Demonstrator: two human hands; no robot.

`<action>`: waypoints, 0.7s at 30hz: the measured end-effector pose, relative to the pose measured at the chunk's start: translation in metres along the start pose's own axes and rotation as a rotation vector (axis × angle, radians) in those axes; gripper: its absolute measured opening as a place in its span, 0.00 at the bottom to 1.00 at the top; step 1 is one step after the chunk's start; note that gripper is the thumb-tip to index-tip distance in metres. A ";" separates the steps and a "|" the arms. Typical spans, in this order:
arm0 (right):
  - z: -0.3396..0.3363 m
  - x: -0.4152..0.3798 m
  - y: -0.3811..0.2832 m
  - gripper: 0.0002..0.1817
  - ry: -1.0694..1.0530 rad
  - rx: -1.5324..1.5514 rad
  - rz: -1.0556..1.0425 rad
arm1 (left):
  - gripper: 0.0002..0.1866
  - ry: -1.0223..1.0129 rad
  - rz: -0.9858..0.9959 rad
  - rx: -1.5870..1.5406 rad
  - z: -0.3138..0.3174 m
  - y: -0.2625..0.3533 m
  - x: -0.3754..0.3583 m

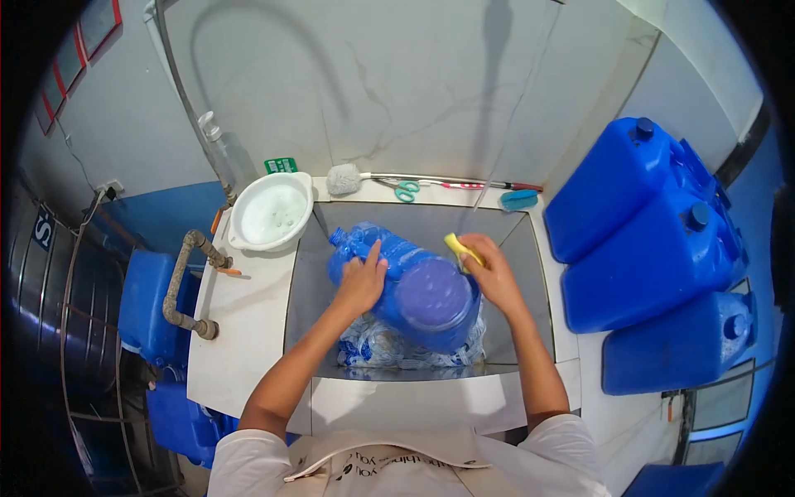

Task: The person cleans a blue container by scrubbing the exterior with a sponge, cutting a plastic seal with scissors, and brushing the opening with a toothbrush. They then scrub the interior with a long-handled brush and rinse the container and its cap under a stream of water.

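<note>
A large translucent blue water bottle lies tilted over the sink, its neck to the upper left and its round base towards me. My left hand is on the bottle's side near the neck, with fingers wrapped on it. In my right hand, a yellow sponge is gripped beside the base end. Below the bottle, crumpled clear and blue plastic lies in the sink.
A white basin and pump bottle stand at the left. A brush, scissors and blue scrubber lie along the back ledge. Blue jerrycans stand right; pipes rise left.
</note>
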State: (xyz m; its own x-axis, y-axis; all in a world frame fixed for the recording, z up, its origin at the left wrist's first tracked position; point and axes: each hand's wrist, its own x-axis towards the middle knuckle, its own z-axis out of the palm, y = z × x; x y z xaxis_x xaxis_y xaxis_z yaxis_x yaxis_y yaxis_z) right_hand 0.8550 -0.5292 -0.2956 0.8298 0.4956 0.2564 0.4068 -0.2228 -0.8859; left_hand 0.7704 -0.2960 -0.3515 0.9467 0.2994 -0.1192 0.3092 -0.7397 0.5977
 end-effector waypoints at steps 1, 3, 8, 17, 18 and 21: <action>-0.001 0.002 -0.022 0.13 -0.009 -0.209 -0.128 | 0.25 -0.008 0.011 0.003 -0.015 0.013 -0.013; 0.014 0.000 -0.032 0.13 -0.019 -0.425 -0.249 | 0.25 0.074 0.246 0.412 -0.038 0.034 -0.034; 0.033 -0.019 -0.032 0.18 -0.233 -0.636 -0.493 | 0.26 0.187 0.632 0.296 -0.025 -0.032 0.002; 0.071 0.016 -0.023 0.15 -0.387 -0.541 -0.520 | 0.22 0.142 0.380 0.124 -0.013 -0.016 -0.031; 0.070 0.019 -0.022 0.15 -0.396 -0.534 -0.533 | 0.22 0.159 0.337 0.091 -0.012 -0.026 -0.031; 0.050 0.043 -0.010 0.11 -0.108 -0.470 -0.518 | 0.22 0.206 0.269 0.048 -0.011 -0.040 -0.036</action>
State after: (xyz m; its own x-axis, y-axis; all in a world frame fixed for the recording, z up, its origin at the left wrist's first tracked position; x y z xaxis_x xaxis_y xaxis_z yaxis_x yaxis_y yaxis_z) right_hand 0.8677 -0.4640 -0.2948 0.4520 0.7110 0.5387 0.8813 -0.2626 -0.3928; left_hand 0.7228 -0.2704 -0.3630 0.9582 0.2013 0.2033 0.0592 -0.8347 0.5476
